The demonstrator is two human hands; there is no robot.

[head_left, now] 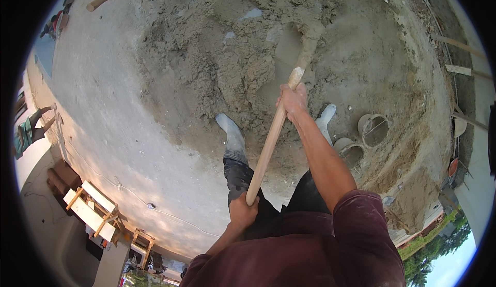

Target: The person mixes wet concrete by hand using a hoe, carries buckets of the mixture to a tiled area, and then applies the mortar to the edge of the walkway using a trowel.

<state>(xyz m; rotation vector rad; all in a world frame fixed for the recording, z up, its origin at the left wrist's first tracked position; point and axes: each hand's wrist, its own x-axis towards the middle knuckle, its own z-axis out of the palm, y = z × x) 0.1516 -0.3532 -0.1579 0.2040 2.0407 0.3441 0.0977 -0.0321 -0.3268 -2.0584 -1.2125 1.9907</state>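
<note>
Left hand (244, 212): at 6 o'clock, your fingers curl closed around the butt end of the wooden handle (268, 155).
Right hand (293, 102): toward 2 o'clock, your fingers wrap tightly round the handle higher up.
Handle: slants from 6 to 1 o'clock, its grey-coated far end in the wet mortar (222, 64).
Buckets (363, 126): two, near 3 o'clock, beside your right boot (326, 117).

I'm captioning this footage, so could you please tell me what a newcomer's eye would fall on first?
Probably the long wooden handle slanting through the centre, the right hand gripping it higher up, the left hand at its lower end. Ahead spreads a rough grey heap; two buckets sit right of the right boot.
</note>
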